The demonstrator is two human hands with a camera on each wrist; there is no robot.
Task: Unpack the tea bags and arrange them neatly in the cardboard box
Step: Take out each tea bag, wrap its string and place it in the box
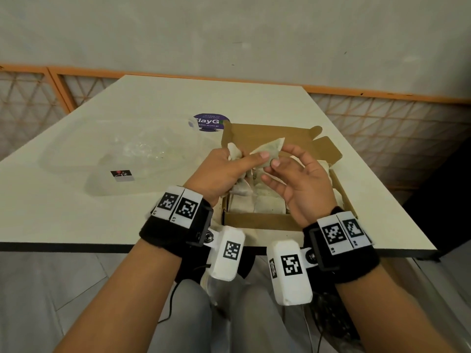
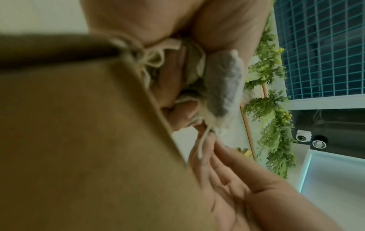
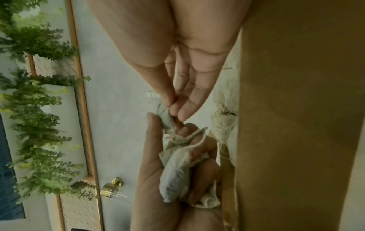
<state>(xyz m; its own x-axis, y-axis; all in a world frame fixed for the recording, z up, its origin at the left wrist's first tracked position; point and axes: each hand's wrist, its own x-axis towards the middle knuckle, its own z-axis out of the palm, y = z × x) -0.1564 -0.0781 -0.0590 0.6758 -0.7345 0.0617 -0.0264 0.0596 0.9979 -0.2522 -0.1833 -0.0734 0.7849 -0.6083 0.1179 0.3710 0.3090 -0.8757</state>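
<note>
A round purple sticker [image 1: 209, 122] lies on the pale surface [image 1: 153, 98]. Green foliage [image 3: 39, 125] hangs beside a door with a brass handle [image 3: 110, 188].

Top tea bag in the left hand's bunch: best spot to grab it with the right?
Probably its free corner nearest the right hand, approached from the right. The tea bag is flat and limp, and sticks up out of the bunch the left hand holds above the box. The left thumb covers its left end, so a thumb-and-finger pinch across the thin edge suits.
</note>
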